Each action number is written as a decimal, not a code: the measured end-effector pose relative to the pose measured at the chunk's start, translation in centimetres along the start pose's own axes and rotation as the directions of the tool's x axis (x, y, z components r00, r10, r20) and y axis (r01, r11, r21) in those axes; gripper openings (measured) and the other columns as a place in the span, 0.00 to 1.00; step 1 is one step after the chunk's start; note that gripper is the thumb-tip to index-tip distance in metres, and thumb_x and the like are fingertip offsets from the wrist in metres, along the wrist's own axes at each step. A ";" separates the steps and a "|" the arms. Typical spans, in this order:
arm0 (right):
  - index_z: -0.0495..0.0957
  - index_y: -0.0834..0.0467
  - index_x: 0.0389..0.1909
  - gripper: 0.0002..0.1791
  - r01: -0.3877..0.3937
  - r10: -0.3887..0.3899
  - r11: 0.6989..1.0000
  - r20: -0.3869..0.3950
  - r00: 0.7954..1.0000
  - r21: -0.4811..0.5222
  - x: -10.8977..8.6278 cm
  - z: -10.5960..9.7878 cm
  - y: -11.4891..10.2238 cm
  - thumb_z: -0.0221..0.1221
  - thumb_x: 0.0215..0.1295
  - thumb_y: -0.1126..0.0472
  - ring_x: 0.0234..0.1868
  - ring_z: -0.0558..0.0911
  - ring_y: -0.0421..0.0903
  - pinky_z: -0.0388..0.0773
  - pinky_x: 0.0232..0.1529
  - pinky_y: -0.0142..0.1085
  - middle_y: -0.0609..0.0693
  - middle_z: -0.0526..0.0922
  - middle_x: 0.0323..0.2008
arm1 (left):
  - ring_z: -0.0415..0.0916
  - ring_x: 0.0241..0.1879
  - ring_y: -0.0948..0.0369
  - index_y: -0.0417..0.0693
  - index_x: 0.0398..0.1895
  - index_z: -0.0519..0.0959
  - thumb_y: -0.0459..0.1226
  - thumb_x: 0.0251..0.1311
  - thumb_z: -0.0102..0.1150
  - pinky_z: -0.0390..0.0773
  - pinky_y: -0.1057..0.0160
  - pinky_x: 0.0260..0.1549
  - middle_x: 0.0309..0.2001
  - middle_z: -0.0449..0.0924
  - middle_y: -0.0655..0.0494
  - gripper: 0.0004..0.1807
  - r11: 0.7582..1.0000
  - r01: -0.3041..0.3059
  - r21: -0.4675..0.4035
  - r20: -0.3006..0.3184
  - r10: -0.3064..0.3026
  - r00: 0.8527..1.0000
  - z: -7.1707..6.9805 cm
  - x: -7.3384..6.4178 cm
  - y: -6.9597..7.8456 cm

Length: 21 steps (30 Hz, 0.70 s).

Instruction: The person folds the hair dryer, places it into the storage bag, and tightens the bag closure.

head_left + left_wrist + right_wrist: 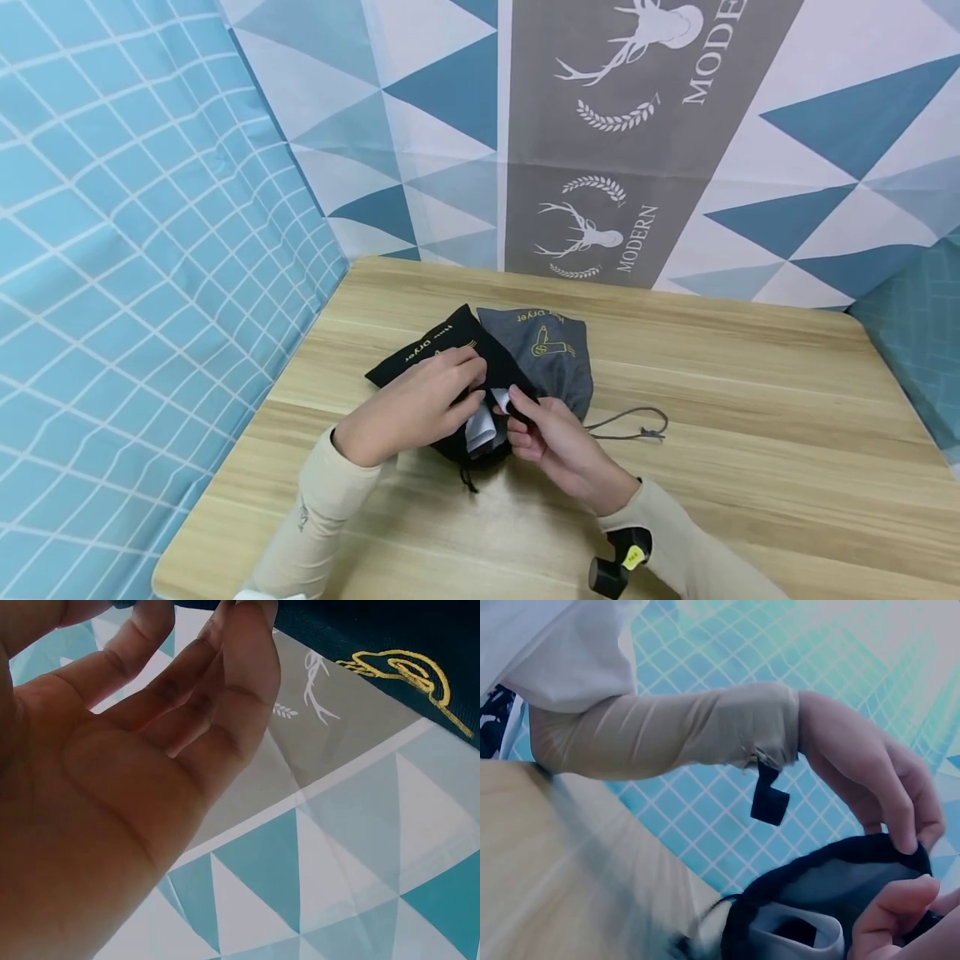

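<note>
A black drawstring bag (420, 350) with yellow hair dryer lettering lies on the table, its mouth toward the person. My left hand (427, 404) pinches the bag's rim; in the right wrist view that rim (832, 859) is spread wide. On the opposite side of the mouth, my right hand (558, 454) grips the black cloth between thumb and fingers. A pale grey object with a rounded, hollow end (832, 930) shows inside the bag; the rest of it is hidden by the cloth. The left wrist view shows the bag's yellow drawing (405, 675) beside my left fingers.
A grey bag (558, 350) with the same yellow print lies behind and partly under the black one. Its grey cord (637, 425) loops out to the right over the wooden table (750, 433). Patterned cloth hangs behind, with blue checked cloth (112, 250) at the left.
</note>
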State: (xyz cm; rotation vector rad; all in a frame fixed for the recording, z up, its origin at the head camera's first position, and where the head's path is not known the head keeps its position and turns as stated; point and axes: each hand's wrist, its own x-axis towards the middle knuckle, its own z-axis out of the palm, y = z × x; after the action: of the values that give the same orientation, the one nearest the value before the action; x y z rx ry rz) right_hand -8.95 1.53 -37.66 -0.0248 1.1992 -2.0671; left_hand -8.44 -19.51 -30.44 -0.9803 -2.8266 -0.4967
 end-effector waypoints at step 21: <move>0.73 0.64 0.48 0.16 -0.020 0.019 1.000 0.028 0.999 0.004 0.1 0.7 -0.3 0.56 0.74 0.53 0.38 0.81 0.47 0.79 0.43 0.36 0.52 0.81 0.35 | 0.77 0.44 0.62 0.45 0.50 0.77 0.34 0.74 0.50 0.77 0.60 0.47 0.45 0.79 0.57 0.09 0.990 0.053 -0.130 0.002 -0.053 0.999 -0.6 -0.2 -1.4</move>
State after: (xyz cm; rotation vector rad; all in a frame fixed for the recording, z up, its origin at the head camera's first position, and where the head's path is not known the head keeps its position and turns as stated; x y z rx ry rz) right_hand -8.92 1.02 -37.04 -0.0403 1.1739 -2.0456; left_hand -9.17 -20.84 -30.25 -0.9278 -2.8564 -0.6944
